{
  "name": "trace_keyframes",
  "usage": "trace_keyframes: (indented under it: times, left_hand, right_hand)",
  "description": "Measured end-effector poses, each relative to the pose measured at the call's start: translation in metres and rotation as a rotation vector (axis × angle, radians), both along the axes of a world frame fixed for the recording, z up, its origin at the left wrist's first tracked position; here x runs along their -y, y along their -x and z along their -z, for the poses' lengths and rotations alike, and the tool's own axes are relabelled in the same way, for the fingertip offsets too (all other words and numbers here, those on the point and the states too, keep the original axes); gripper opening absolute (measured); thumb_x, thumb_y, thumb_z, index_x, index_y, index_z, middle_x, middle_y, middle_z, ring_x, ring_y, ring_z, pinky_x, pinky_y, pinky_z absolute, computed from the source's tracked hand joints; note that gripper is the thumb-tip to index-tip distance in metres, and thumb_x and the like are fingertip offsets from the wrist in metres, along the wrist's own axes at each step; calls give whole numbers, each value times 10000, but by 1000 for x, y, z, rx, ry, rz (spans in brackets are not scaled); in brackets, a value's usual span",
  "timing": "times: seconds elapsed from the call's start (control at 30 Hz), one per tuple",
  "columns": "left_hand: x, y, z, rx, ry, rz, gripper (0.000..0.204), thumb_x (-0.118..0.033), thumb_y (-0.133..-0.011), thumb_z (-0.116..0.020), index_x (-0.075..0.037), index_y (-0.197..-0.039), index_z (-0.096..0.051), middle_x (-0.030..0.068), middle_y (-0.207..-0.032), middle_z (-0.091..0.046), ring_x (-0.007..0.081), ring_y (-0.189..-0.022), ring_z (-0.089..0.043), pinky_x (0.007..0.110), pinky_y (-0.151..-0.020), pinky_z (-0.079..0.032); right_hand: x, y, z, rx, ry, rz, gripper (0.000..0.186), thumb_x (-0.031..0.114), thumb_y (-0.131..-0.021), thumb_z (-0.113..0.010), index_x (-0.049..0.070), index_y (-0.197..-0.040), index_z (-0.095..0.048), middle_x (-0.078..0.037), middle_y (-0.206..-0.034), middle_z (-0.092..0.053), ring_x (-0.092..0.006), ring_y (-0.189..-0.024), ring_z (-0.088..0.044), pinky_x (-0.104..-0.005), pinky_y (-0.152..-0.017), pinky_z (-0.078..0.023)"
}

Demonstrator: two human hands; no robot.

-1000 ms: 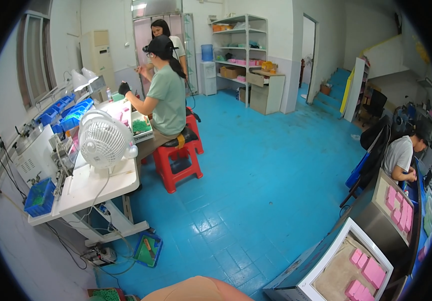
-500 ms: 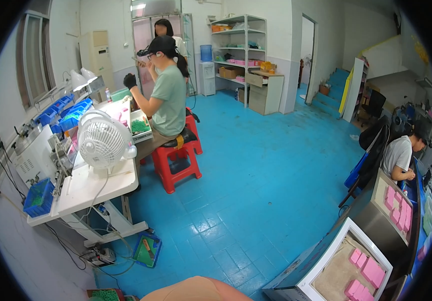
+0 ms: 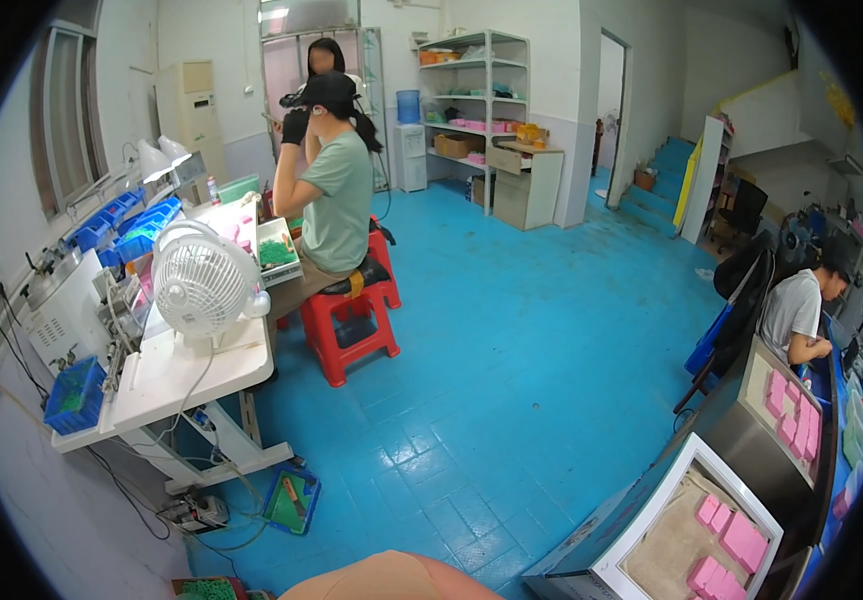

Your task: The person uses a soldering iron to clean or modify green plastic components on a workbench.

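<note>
Fan (image 3: 199, 288) on white table (image 3: 166, 385), blue tray (image 3: 312, 503) on floor (image 3: 481, 400) nearby.

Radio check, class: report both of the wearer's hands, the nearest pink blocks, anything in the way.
Left hand, right hand: out of view. Pink blocks inside white-rimmed box, lower right. White fan at left, well apart.

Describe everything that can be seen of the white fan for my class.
The fan is white and looks plastic, with a round slatted grille turned toward the camera and a rounded part sticking out at the picture's right. It stands upright on the white table. A pale cord runs down from it across the tabletop. Whether the blades are spinning cannot be told.
</note>
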State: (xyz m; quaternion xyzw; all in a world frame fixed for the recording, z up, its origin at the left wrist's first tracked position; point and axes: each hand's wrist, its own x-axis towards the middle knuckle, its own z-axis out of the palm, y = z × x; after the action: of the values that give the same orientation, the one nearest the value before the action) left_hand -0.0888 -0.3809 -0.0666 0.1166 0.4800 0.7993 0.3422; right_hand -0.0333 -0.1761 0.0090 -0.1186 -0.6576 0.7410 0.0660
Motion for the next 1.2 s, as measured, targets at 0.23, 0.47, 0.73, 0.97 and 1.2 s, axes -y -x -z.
trace_keyframes:
  times: [0.23,0.47,0.73,0.97,1.2]
  left_hand:
    - [3,-1,-9,43,-13,68,193,-89,-716,-637,-26,-874,-547,64,-730,-571,138,-633,-554,287,-557,-459]
    - [5,0,-16,-198,117,169,239,-72,-741,-616,-1,-959,-548,73,-818,-583,148,-712,-558,280,-613,-463]
    - [4,1,-9,-323,57,97,288,-127,-770,-639,4,-1017,-567,67,-876,-602,131,-790,-547,283,-712,-446]
    - [2,-1,-7,-339,110,34,256,-167,-786,-655,-4,-970,-583,63,-867,-610,113,-818,-540,280,-752,-440]
    - [-3,-1,4,-393,80,-81,214,-159,-798,-644,-11,-940,-583,62,-856,-608,107,-817,-553,269,-724,-459]
  right_hand:
    - [4,12,-3,-464,-443,-163,332,47,-869,-475,-17,-1165,-339,-280,-1294,-375,-373,-1122,-484,-417,-888,-449]
    - [46,-1,13,-302,-492,-30,128,-42,-831,-507,26,-883,-411,-160,-922,-578,-217,-823,-582,-304,-746,-493]
    - [55,-8,26,-164,-637,-72,94,0,-833,-538,26,-901,-479,-143,-867,-577,-220,-791,-567,-300,-703,-479]
    - [60,-7,12,-308,-978,-149,78,106,-851,-559,53,-907,-569,-91,-794,-564,-220,-742,-541,-307,-655,-444]
    - [57,-7,13,-143,-916,-266,85,155,-878,-515,79,-875,-554,-72,-781,-557,-214,-713,-524,-306,-648,-436]
